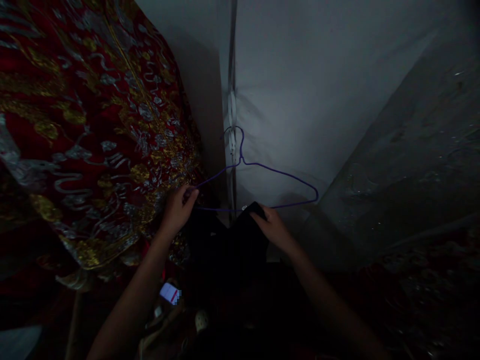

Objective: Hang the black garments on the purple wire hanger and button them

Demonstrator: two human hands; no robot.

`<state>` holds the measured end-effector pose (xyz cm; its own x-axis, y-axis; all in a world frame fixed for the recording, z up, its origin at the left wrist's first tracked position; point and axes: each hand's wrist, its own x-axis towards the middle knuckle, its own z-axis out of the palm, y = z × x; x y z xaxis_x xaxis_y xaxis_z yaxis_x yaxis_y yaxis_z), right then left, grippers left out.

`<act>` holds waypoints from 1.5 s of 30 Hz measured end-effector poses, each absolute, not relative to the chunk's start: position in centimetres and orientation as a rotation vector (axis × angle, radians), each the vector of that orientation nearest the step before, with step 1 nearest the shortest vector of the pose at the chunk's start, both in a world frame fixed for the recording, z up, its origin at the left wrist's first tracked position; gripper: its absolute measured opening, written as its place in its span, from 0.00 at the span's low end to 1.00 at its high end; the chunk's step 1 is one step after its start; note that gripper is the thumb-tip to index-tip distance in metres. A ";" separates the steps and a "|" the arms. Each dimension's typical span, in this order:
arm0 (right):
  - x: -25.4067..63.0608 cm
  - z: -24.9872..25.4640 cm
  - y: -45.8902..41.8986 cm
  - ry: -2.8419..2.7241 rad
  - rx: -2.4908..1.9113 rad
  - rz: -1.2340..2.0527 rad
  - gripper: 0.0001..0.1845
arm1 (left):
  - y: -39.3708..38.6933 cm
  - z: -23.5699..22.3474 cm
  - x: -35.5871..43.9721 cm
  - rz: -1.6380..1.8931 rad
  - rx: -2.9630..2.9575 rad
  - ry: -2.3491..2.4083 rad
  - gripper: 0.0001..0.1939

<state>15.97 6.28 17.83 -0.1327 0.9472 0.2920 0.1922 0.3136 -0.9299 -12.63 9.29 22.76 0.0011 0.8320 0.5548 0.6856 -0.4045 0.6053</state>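
Observation:
A thin purple clothes hanger (279, 171) hangs upright by its hook from a white fitting at the wall corner. My left hand (179, 207) is closed around the hanger's left end, and black cloth seems to hang just below it. With fingers pinched, my right hand (273, 226) grips the edge of a black garment (245, 225) close to the hanger's bottom bar. The garment droops between both hands; its lower part is lost in the dark, so its kind cannot be made out.
Red cloth with gold and silver embroidery (112, 125) fills the left side. Pale wall or sheeting (292, 90) stands behind the hanger, with a translucent, sparkling cover (405, 170) at the right. Below left, a lit phone (170, 293) shows near a person's arm and a pale shoe (201, 320).

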 end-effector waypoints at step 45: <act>17.9 19.5 7.1 -1.864 -1.123 0.807 0.12 | 7.1 28.4 -11.7 1.074 2.489 1.337 0.02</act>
